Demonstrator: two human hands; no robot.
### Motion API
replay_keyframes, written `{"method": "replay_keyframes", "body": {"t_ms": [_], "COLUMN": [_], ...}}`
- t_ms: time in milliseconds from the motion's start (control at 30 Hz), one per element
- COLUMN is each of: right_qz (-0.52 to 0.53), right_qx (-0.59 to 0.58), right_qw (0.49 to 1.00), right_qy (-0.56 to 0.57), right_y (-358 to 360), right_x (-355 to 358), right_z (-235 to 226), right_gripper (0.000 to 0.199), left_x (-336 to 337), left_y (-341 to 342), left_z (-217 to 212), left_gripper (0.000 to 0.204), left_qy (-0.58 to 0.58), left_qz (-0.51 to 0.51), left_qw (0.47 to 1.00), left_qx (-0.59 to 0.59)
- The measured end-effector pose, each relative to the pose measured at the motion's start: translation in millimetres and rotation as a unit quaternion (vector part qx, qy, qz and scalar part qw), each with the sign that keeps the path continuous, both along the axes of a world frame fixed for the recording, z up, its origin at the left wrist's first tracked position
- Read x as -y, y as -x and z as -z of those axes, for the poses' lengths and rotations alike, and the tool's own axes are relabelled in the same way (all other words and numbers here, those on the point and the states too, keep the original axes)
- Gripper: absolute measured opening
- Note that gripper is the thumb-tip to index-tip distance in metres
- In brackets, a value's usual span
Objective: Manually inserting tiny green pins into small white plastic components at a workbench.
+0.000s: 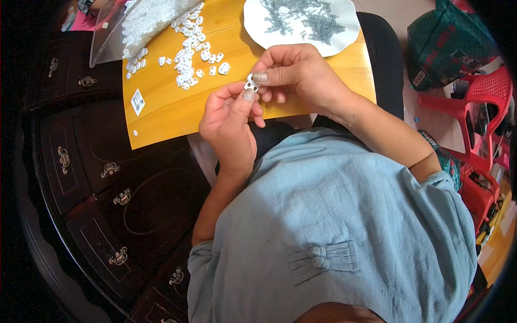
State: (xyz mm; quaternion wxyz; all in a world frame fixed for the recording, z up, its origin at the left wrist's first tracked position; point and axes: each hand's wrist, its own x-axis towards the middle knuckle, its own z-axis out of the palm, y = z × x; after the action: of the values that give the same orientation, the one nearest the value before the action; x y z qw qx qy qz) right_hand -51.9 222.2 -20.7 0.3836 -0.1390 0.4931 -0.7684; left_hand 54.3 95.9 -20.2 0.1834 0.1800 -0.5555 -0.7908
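Between my two hands, above the near edge of the wooden table (161, 121), is a small white plastic piece with dark holes (251, 85). My left hand (232, 116) pinches its lower end between thumb and fingers. The thumb and forefinger of my right hand (301, 72) close on its upper end. Many similar white pieces (186, 64) lie loose on the table, to the left of my hands. Beyond my right hand stands a white scalloped plate (334, 48) bearing a heap of small grey metal-looking pins (323, 27).
A clear plastic bin (105, 40) at the far left holds a pile of white pieces (151, 21). A printed label (138, 102) lies on the table's left side. Dark drawers (81, 183) stand at left; a red plastic chair (463, 107) and a green bag (447, 48) are at right.
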Motion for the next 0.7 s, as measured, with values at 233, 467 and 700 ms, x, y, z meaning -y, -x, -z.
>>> {"method": "replay_keyframes", "body": {"t_ms": [233,467,700], "right_qz": [-0.072,-0.092,-0.131], "right_qx": [0.032,0.047,0.037], "right_qw": [0.997,0.994,0.99], "right_qy": [0.024,0.027,0.02], "right_y": [2,3,8], "right_x": [-2,-3,-7], "right_z": [0,-1,1], "right_gripper": [0.008,0.008,0.01], "left_x": [6,10,13], "left_y": [-5,-7,-8], "left_z": [-5,-4,-12], "left_gripper": [0.033,0.033,0.033], "left_qy": [0.082,0.106,0.114], "left_qz": [0.054,0.065,0.096], "left_qw": [0.994,0.991,0.988], "left_qx": [-0.046,-0.058,-0.046]}}
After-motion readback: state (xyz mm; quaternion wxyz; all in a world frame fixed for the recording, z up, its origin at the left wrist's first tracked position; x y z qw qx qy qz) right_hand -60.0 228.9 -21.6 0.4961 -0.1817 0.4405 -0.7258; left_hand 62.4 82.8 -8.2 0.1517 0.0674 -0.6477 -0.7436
